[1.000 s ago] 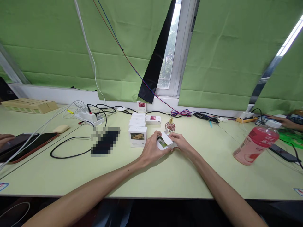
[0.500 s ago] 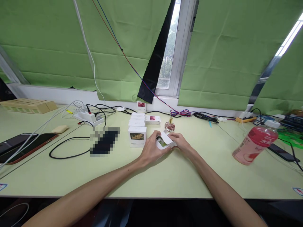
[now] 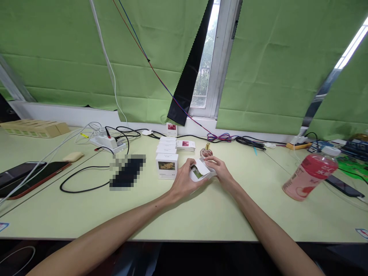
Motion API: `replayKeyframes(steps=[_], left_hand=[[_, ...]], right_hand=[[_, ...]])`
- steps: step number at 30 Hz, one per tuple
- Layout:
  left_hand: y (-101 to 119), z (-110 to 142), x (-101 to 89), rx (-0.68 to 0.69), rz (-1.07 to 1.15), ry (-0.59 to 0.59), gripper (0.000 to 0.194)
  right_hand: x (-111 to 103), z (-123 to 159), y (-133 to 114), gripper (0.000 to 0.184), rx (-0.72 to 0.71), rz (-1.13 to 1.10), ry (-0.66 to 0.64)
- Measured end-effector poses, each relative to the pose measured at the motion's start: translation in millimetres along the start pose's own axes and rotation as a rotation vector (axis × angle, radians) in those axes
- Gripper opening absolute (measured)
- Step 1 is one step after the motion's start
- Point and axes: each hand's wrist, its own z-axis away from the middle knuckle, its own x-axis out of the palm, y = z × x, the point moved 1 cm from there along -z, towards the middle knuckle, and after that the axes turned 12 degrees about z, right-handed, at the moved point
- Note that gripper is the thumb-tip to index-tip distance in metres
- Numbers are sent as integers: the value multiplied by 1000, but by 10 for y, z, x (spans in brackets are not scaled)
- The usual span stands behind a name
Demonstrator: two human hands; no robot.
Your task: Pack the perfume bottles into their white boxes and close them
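My left hand [image 3: 183, 180] is wrapped round a small white carton [image 3: 198, 172] with a green and white flower picture, tilted above the table. At the carton's right end, loose flaps stand up, and my right hand [image 3: 220, 170] pinches that end; its fingertips are partly hidden. Just behind the hands stands a small perfume bottle [image 3: 207, 150] with a gold cap and pinkish body. Left of my left hand, several white cartons [image 3: 167, 166] stand in a row, the front one with a yellow flower picture. Another white carton [image 3: 185, 145] lies behind them.
A pink drink bottle [image 3: 310, 174] with a white cap stands at the right. Phones [image 3: 37, 176], a power strip [image 3: 107, 145] and looping cables are on the left. Coiled black cable [image 3: 250, 142] lies along the back wall, beside a small upright carton [image 3: 171, 129].
My right hand's fingers have shifted slightly up and over the carton's right end. My left hand and the carton stay almost where they were.
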Motion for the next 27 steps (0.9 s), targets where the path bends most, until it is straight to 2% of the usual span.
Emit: replayKeyframes(steps=[7,15,27], left_hand=[[-19,10,9,16,69,-31,58],[-34,22,17,7,130,-70,62],[-52,23,20,17,182,-132,57]], right_hand=[[-5,-9,12,57,30,-91,50],[-5,17,-3,51,37,-204,-39],[1,78,-98,41,48,-262,-66]])
